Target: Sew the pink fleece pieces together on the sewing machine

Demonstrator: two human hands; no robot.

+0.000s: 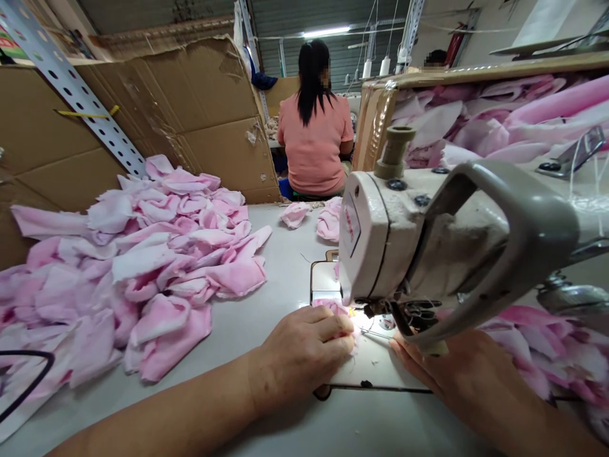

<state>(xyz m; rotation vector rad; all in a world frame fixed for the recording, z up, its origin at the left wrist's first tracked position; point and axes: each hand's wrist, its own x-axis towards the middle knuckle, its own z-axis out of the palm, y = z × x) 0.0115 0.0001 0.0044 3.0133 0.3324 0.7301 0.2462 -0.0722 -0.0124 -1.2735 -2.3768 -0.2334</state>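
My left hand [309, 346] is closed on a small pink fabric piece [330, 306] beside the lit needle area of the sewing machine [366, 238]. The fingers press the cloth against the machine bed [375, 374]. To the right, my right hand [469, 374] reaches in under the machine's grey handle-like guard. Slim metal prongs, like tweezers [375, 333], stick out from its fingertips toward the needle. Part of this hand is hidden behind the machine, and the cloth's edge under the presser foot is hard to make out.
A big heap of pink and white fabric pieces [166, 254] covers the left of the table. More pink cloth [537, 343] lies right of the machine. Cardboard [190, 114] walls the back left; a filled carton [380, 120] stands behind. A seated person [314, 139] faces away.
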